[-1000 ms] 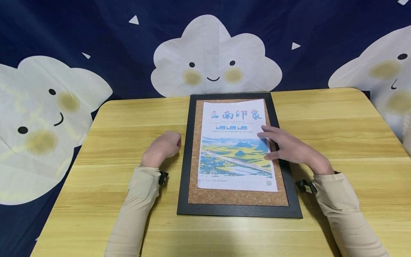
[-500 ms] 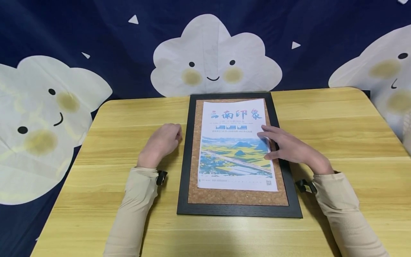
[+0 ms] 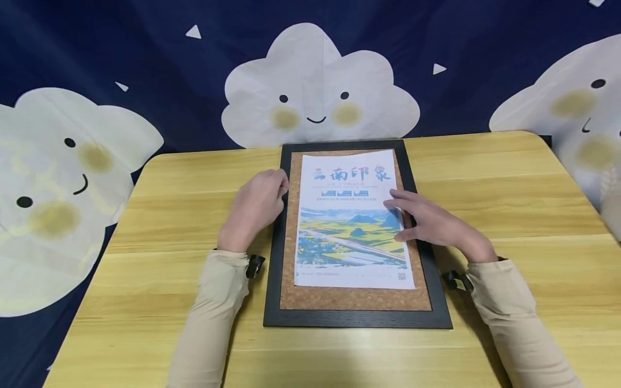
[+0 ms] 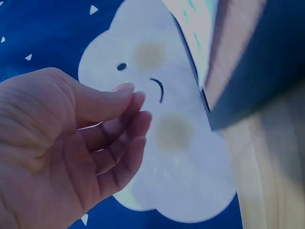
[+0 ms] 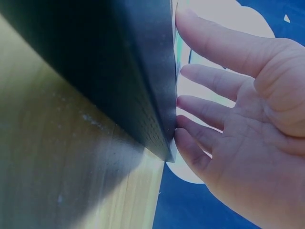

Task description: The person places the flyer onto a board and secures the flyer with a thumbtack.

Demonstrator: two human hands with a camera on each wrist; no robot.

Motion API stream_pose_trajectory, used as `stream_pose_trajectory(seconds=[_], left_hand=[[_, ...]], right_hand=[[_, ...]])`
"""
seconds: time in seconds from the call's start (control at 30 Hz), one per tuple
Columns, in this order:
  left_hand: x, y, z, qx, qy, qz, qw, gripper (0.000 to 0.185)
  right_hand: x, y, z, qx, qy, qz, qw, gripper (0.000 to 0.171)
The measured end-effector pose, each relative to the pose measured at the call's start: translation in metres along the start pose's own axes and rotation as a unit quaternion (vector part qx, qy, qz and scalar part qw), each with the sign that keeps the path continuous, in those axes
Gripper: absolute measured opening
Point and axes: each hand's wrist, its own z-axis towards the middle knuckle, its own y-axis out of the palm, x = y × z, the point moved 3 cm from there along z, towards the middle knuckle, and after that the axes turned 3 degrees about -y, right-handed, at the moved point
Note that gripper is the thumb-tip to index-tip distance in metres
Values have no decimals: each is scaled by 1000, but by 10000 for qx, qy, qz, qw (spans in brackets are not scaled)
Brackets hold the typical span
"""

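A printed poster (image 3: 353, 245) with a landscape picture lies on the cork face (image 3: 354, 298) of a black-framed corkboard (image 3: 359, 318). At the frame's left edge is my left hand (image 3: 257, 207). In the left wrist view that hand (image 4: 86, 138) has its thumb tip against the index fingertip and its other fingers curled; no object shows between them. My right hand (image 3: 432, 221) spans the frame's right side, fingertips resting on the poster's right edge. The right wrist view shows that hand (image 5: 248, 109) with its fingers extended over the black frame (image 5: 95, 47).
The corkboard lies flat on a light wooden table (image 3: 160, 226), its far end near the table's back edge. Behind hangs a dark blue cloth (image 3: 417, 27) with white smiling clouds (image 3: 320, 81).
My left hand has moved forward and right, from beside the corkboard to over its left frame edge. My right hand stays at the poster. The head view has shifted slightly.
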Motion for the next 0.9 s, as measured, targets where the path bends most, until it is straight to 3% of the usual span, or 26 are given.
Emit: stream_pose_trajectory(seconds=[0.27,0.47,0.9], left_hand=[[29,3,15,614,101,-278,9977,16],[48,9,26,1188,233,-789,9895,12],[73,30,39,663,563,-1081,9903,10]], right_hand=[[0,0,0,-10,-29,22,10000,69],[0,1,0,-1,25,20,10000,69],[0,-1,-1,-10,93,70,9999,69]])
